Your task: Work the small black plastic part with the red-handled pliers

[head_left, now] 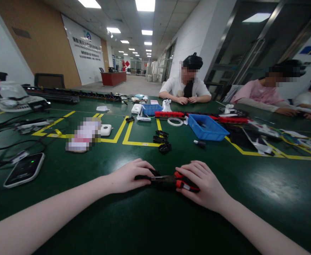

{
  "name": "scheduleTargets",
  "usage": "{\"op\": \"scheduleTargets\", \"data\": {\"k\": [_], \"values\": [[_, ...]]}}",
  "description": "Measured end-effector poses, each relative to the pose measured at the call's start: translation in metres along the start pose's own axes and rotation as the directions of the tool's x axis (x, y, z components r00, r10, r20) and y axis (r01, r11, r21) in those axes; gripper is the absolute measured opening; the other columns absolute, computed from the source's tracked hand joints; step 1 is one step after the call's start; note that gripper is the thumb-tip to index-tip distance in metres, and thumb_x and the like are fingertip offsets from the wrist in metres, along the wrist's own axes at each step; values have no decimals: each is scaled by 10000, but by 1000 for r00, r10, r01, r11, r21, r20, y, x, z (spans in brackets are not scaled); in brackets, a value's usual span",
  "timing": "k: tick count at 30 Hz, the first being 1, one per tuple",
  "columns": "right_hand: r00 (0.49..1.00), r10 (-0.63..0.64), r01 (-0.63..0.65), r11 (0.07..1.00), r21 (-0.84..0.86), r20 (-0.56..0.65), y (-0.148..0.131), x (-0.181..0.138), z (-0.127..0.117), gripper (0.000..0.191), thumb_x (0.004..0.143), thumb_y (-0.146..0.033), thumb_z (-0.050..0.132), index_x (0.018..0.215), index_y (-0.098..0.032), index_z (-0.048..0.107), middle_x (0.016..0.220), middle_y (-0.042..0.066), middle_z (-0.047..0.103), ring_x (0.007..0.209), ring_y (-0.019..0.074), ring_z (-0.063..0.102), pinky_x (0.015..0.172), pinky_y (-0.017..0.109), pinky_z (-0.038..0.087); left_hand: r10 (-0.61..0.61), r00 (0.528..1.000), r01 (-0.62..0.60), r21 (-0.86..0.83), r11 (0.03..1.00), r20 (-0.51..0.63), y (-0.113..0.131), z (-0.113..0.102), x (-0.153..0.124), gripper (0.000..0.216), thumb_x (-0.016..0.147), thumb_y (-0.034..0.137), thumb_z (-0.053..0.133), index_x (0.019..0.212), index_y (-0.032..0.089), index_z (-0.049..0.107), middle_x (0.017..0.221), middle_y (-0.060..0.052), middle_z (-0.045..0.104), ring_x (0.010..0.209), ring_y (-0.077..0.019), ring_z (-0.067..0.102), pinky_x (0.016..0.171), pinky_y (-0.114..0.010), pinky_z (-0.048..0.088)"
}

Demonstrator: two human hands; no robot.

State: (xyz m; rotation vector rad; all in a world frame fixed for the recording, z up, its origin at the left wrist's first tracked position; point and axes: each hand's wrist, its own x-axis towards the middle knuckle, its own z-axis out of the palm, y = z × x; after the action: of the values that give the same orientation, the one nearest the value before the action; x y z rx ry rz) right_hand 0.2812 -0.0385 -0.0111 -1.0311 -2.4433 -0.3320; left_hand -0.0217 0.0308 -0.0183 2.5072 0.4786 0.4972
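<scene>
Right hand [204,182] curls its grip round pliers [168,179]; opposite it, left hand [132,176] pinches a black part [156,173]; slipping plier tips could nip its fingers [144,183].

Wood wall [43,46] rose at ten o'clock; grey floor [139,85] lay at eleven; ceiling light [145,5] glowed at twelve.

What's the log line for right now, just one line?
left hand: holding dark part | right hand: holding red-handled pliers | pliers' tips: at dark part | farther out: black pieces, larger blue bin
</scene>
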Motion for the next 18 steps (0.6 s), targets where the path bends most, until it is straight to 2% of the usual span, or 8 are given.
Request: {"op": "scheduleTargets", "data": {"k": [9, 15, 18], "values": [[1000, 18, -18, 1000, 4, 1, -4, 2, -1, 392, 866, -368, 669, 1215, -194, 628, 1079, 115, 717, 983, 266, 658, 926, 486, 504, 13, 1000, -13, 13, 1000, -2, -1, 0, 0, 209, 951, 200, 609, 1147, 231, 676, 1266, -83, 635, 1126, -243, 580, 995, -421, 448], [998, 38, -39, 999, 33, 45, -7, 2, -1, 391, 847, -359, 686, 1186, -172, 622, 1043, 114, 711, 897, 234, 665, 758, 370, 558, 23, 1000, -23, 42, 999, 2, 1, 0, 0, 209, 956, 203, 600, 1150, 227, 672, 1255, -84, 636, 1125, -243, 575, 985, -407, 455], [999, 30, -31, 999, 30, 41, -7, 1, -2, 387, 844, -358, 686, 1179, -174, 623, 1036, 111, 713, 884, 229, 670, 751, 359, 564, 25, 1000, -25, 51, 998, 2, 1, 0, 0, 216, 960, 212, 594, 1161, 231, 670, 1256, -86, 634, 1116, -244, 578, 982, -411, 456]]}}
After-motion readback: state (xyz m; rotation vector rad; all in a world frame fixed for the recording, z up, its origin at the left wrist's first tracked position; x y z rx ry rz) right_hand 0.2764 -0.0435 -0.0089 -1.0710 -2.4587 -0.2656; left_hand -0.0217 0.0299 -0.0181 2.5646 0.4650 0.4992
